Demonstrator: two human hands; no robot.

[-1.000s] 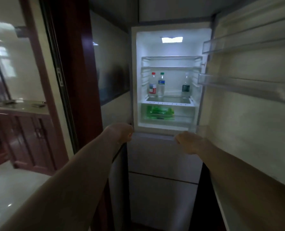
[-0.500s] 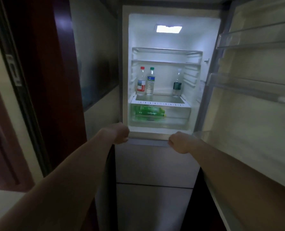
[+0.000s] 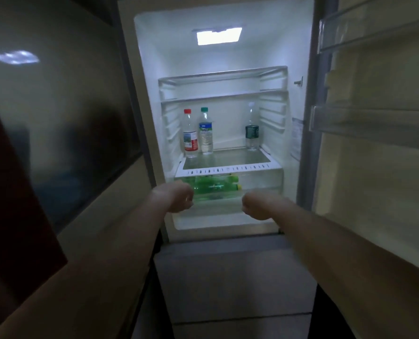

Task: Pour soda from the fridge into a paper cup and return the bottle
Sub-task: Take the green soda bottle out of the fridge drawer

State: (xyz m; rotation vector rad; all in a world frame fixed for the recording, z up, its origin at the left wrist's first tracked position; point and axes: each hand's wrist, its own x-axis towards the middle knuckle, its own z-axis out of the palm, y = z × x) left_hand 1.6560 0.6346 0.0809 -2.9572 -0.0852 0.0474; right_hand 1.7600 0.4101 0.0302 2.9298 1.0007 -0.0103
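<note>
The fridge (image 3: 301,167) stands open and lit. Green soda bottles (image 3: 215,188) lie on their sides in the clear bottom drawer (image 3: 262,182). My left hand (image 3: 175,196) and my right hand (image 3: 258,206) are both held out in front of that drawer, one at each side of its front. Their fingers are curled and nothing shows inside them. I cannot tell whether they touch the drawer. No paper cup is in view.
On the glass shelf (image 3: 228,168) above stand a red-capped bottle (image 3: 190,133), a green-capped bottle (image 3: 205,130) and a dark-labelled bottle (image 3: 252,129). The open door (image 3: 374,118) with its racks is at the right. A wall and dark wood frame (image 3: 12,216) close off the left.
I have come closer to the fridge, which now fills the view. Both hands rose from below the compartment's lower edge to the front of the bottom drawer.
</note>
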